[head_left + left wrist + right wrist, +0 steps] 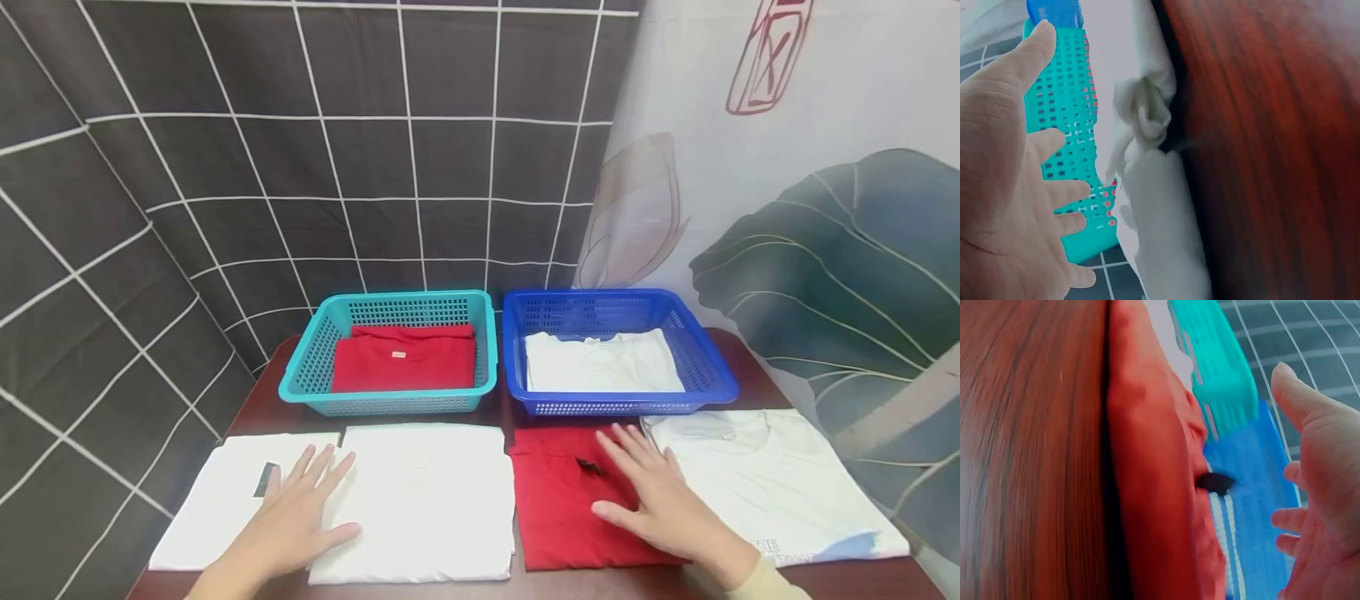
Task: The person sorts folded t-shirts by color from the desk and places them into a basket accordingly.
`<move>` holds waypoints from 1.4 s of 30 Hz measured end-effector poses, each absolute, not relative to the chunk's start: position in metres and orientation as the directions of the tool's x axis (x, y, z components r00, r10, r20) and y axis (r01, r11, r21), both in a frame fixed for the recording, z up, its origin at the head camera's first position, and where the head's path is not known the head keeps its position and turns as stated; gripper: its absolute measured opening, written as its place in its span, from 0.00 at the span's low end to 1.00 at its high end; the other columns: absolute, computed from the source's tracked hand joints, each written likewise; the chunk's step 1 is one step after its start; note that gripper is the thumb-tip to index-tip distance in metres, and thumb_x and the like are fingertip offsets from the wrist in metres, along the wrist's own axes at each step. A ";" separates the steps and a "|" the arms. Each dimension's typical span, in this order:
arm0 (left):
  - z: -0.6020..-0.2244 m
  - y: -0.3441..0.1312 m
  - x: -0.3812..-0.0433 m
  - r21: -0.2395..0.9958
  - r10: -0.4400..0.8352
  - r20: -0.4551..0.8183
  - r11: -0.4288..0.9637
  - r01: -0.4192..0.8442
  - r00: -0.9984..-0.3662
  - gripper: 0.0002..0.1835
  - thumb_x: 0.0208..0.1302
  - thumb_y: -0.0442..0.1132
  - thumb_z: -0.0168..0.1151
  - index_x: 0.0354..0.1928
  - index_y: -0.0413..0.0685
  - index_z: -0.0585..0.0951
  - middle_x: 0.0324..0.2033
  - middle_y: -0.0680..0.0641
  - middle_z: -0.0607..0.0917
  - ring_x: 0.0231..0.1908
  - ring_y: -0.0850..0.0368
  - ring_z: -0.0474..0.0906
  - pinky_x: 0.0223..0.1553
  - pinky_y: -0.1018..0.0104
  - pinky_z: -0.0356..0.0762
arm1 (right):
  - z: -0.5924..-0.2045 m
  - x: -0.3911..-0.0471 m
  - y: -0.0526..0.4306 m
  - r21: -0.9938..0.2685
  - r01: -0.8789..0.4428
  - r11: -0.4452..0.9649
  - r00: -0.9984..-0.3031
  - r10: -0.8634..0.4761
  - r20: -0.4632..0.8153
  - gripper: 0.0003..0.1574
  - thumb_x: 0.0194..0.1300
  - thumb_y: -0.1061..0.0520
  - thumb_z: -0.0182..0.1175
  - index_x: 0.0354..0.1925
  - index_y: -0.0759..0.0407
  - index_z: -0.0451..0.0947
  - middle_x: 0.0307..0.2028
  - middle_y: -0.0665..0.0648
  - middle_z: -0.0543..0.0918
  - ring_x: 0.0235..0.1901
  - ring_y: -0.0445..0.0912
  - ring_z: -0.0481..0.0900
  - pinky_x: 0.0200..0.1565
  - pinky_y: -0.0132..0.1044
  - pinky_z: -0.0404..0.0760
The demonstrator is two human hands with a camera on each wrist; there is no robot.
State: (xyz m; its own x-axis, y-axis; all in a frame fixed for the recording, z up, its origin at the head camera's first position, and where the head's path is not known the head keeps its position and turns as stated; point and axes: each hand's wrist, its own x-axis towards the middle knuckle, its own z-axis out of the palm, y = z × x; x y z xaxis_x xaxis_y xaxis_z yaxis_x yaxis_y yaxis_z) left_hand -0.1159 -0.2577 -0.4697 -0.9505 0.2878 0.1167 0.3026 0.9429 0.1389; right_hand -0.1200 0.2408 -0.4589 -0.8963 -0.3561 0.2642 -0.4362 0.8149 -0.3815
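My left hand [288,521], fingers spread and holding nothing, hovers over two folded white shirts. One white shirt [217,500] with a small dark patch lies on the far left; a larger white shirt [427,508] lies beside it. My right hand [660,500], also spread and holding nothing, is over the right part of a folded red shirt [558,517] with a black tag at its collar. Another white shirt [780,475], printed near its lower edge, lies at the far right. In the right wrist view the fingers stand apart from the red shirt [1147,456].
Behind the shirts stand a teal basket [390,404] with folded red shirts [405,371] and a blue basket [622,408] with white clothing [600,362]. All rest on a dark wooden table [570,582]. A gridded dark cloth [450,158] and a leaf-patterned curtain [825,208] hang behind.
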 end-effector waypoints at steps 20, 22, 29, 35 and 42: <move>-0.481 -0.261 -0.145 0.220 0.310 0.014 0.927 0.305 -0.951 0.50 0.48 0.75 0.60 0.68 0.51 0.70 0.63 0.42 0.73 0.69 0.34 0.54 0.62 0.28 0.46 | -0.473 -0.141 0.131 -0.358 -0.539 0.763 -0.827 -0.560 0.053 0.49 0.56 0.21 0.52 0.70 0.40 0.64 0.62 0.57 0.73 0.67 0.58 0.61 0.60 0.74 0.48; -0.481 -0.260 -0.146 0.232 0.316 0.021 0.921 0.312 -0.949 0.49 0.48 0.73 0.61 0.67 0.50 0.71 0.63 0.42 0.73 0.69 0.35 0.53 0.63 0.30 0.46 | -0.473 -0.141 0.126 -0.347 -0.545 0.763 -0.824 -0.564 0.055 0.48 0.56 0.21 0.53 0.68 0.40 0.66 0.62 0.60 0.73 0.67 0.58 0.61 0.61 0.73 0.48; -0.480 -0.254 -0.147 0.283 0.356 0.047 0.891 0.355 -0.933 0.44 0.49 0.63 0.69 0.65 0.46 0.72 0.60 0.45 0.76 0.69 0.39 0.55 0.65 0.36 0.49 | -0.476 -0.141 0.109 -0.312 -0.567 0.762 -0.808 -0.588 0.034 0.44 0.58 0.28 0.59 0.67 0.43 0.68 0.61 0.61 0.73 0.66 0.57 0.62 0.65 0.67 0.49; -0.476 -0.244 -0.142 0.401 0.299 0.012 0.873 0.279 -0.954 0.42 0.48 0.50 0.75 0.66 0.46 0.71 0.61 0.42 0.75 0.64 0.40 0.65 0.62 0.42 0.63 | -0.476 -0.142 0.100 -0.308 -0.542 0.781 -0.830 -0.556 0.050 0.43 0.53 0.35 0.67 0.64 0.46 0.72 0.54 0.60 0.76 0.57 0.55 0.67 0.60 0.55 0.65; -0.479 -0.234 -0.137 0.484 0.217 0.022 0.852 0.201 -0.976 0.42 0.44 0.43 0.76 0.65 0.49 0.71 0.58 0.42 0.77 0.59 0.40 0.70 0.59 0.41 0.66 | -0.474 -0.143 0.094 -0.381 -0.484 0.788 -0.852 -0.524 0.000 0.42 0.51 0.39 0.71 0.62 0.47 0.73 0.44 0.56 0.81 0.45 0.49 0.76 0.48 0.46 0.76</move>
State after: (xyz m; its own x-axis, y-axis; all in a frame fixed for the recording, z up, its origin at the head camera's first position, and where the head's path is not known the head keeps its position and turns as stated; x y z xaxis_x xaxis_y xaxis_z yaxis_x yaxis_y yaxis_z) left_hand -0.1373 -0.2342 -0.4789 -0.9758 0.2174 0.0223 0.2008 0.8520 0.4836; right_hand -0.1426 0.0936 -0.4737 -0.8520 -0.5235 -0.0001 -0.4841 0.7879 -0.3805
